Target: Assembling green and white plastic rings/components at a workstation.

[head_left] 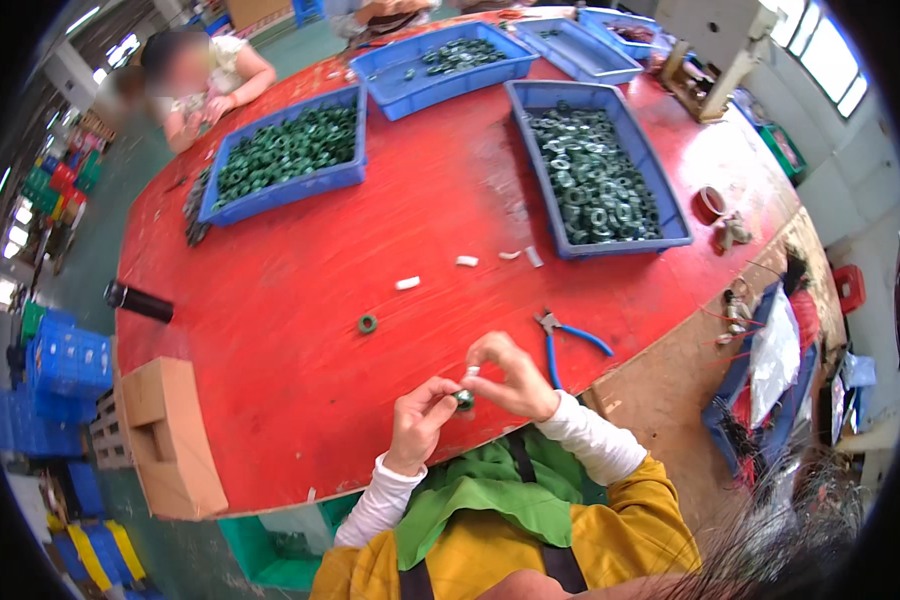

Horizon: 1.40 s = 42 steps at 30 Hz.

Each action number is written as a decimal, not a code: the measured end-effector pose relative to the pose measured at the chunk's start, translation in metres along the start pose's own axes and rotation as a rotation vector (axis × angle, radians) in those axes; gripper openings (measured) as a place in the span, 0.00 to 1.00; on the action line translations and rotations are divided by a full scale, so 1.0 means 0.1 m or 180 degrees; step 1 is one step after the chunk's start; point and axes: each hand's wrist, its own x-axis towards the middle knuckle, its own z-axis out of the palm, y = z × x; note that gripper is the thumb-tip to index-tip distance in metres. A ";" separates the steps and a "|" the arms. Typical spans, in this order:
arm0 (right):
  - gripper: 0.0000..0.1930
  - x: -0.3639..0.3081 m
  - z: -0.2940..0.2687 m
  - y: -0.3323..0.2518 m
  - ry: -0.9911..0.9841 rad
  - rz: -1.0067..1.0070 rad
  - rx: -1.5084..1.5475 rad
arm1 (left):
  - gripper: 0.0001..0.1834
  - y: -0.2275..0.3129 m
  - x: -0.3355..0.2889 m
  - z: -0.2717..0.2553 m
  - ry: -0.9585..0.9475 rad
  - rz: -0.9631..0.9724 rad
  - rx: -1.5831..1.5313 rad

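Observation:
Close to the table's front edge, my left hand (417,428) pinches a small dark green ring (464,401), shiny on top. My right hand (520,380) meets it from the right, thumb and forefinger closed on a small white piece (472,371) just above the ring. Whether the white piece touches the ring I cannot tell. Another green ring (368,324) lies alone on the red table (300,290). Beyond my hands are several short white strips, one of them a white strip (407,283). Cutting pliers (582,337) with blue handles lie beside my right hand.
Green rings fill a blue tray (292,190) at left and a blue tray (625,247) at right. Farther trays include a blue tray (440,98) part-filled with rings. A black bottle (138,301) and cardboard box (195,440) stand left. Across the table sits a person (255,72).

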 end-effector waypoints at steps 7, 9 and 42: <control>0.14 -0.26 0.30 -0.01 -0.0070 0.1651 0.2411 | 0.05 -0.01 -0.02 0.01 -0.0007 0.0094 -0.0472; 0.14 -0.32 0.34 -0.07 0.0224 0.0794 0.1389 | 0.06 -0.01 -0.03 0.01 -0.0011 0.0075 -0.0457; 0.10 -0.13 0.26 -0.17 0.0712 -0.1575 -0.1658 | 0.07 -0.08 0.04 -0.02 0.0606 -0.0175 -0.1357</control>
